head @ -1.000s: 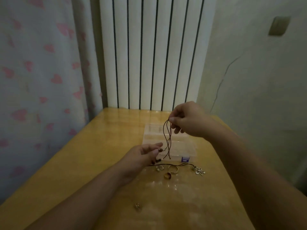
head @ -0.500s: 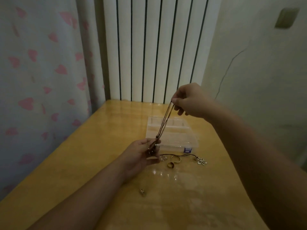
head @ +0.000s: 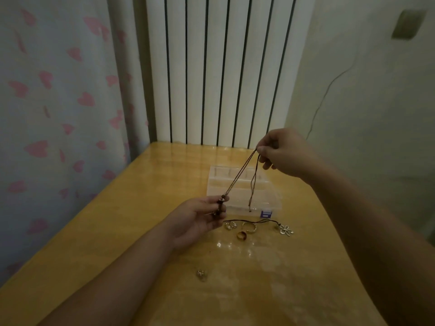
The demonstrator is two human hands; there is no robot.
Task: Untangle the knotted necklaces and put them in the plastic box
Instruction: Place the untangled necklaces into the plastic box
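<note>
A wooden table (head: 117,231) stands against a radiator. The right hand (head: 280,154) pinches the cord (head: 240,175) high over the box (head: 242,196); the left hand (head: 197,220) closes on its pendant (head: 220,205). Best keep the cord taut, then lower it, coiling it into one compartment.

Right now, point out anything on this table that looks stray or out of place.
One small metallic trinket lies alone near the table's front, apart from the rings and flower pendant grouped by the plastic box. A loose cord end dangles from the right hand.
</note>
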